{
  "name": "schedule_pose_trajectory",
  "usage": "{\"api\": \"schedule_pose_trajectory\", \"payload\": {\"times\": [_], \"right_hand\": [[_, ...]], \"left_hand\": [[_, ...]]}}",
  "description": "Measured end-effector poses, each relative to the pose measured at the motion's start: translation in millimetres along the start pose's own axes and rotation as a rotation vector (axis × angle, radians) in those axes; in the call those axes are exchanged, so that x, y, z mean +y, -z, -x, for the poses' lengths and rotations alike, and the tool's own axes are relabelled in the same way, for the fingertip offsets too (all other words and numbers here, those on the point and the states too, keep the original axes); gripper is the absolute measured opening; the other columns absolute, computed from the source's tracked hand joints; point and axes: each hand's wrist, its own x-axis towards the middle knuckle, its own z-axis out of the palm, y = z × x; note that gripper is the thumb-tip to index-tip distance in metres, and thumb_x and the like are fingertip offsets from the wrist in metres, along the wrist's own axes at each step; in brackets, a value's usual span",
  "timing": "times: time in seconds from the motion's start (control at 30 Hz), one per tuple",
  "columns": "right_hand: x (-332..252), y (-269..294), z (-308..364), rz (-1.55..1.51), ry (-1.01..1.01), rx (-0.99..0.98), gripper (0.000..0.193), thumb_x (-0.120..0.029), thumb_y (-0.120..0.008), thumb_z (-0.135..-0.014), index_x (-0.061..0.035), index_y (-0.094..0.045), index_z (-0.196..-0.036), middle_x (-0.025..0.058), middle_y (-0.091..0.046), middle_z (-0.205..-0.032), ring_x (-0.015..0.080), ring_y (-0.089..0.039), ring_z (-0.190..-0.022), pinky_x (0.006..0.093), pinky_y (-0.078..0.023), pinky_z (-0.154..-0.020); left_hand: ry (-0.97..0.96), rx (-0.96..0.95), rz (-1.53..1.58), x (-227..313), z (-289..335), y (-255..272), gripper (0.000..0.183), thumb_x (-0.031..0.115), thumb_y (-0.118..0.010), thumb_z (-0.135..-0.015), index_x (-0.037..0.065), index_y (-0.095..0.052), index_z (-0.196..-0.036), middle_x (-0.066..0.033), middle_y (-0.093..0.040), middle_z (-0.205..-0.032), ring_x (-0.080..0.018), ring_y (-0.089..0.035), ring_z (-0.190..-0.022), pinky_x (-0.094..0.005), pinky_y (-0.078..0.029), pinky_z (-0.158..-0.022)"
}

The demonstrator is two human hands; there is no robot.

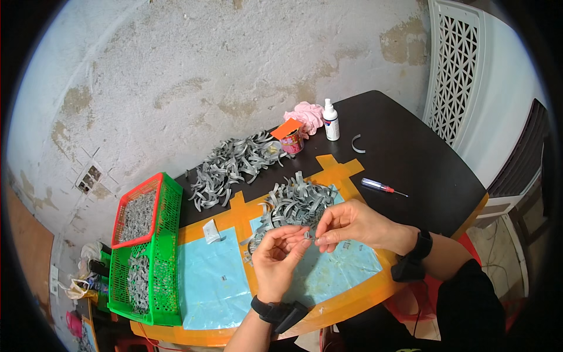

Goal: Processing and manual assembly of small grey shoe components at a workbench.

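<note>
Over the blue sheet (337, 267) on the table, both hands meet fingertip to fingertip. My left hand (275, 258) pinches a small grey piece (307, 235) between thumb and fingers. Close beside it, my right hand (352, 226) has thumb and forefinger pressed together at the piece's right side; what they grip is too small to make out. Just behind my hands lies a heap of curved grey strips (299, 202). A few tiny grey bits rest on the sheet.
At the left stand a green basket (165, 234) and a red-rimmed basket (157, 205), both holding small grey pieces. Farther back are more grey strips (226, 167), a tin (291, 144), pink cloth (308, 116) and a white spray bottle (331, 123). A screwdriver (378, 186) lies right.
</note>
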Motion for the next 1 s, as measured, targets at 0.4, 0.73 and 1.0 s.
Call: {"api": "schedule_pose_trajectory", "payload": {"times": [0.4,0.73,1.0], "right_hand": [[13.8,-15.2,-0.7,0.208,0.493,0.185,0.01,0.004,-0.064,-0.082,-0.0012,-0.063,-0.09,0.0049,-0.059,-0.096,0.0109,-0.058,-0.092,0.0219,-0.046,-0.076],[10.0,-17.2,0.7,0.411,0.559,0.244,0.01,0.003,-0.066,-0.079,-0.0013,-0.064,-0.088,0.0055,-0.061,-0.092,0.0115,-0.059,-0.085,0.0224,-0.047,-0.068],[1.1,-15.2,1.1,0.642,0.633,0.258,0.009,0.004,-0.067,-0.077,-0.0006,-0.066,-0.085,0.0072,-0.062,-0.088,0.0142,-0.061,-0.081,0.0241,-0.048,-0.066]], "left_hand": [[0.324,-0.003,0.789,-18.2,5.7,-0.8,0.024,-0.004,-0.057,-0.088,0.006,-0.056,-0.11,-0.0104,-0.063,-0.112,-0.0148,-0.063,-0.096,-0.0258,-0.053,-0.084],[0.271,-0.004,0.649,-15.5,6.6,-3.5,0.027,-0.005,-0.06,-0.086,0.007,-0.057,-0.11,-0.0095,-0.065,-0.109,-0.0141,-0.063,-0.092,-0.025,-0.053,-0.082],[0.126,0.04,0.306,-4.9,5.2,-8.6,0.03,-0.01,-0.064,-0.081,-0.001,-0.056,-0.108,-0.0149,-0.064,-0.108,-0.0156,-0.062,-0.097,-0.0266,-0.05,-0.087]]}}
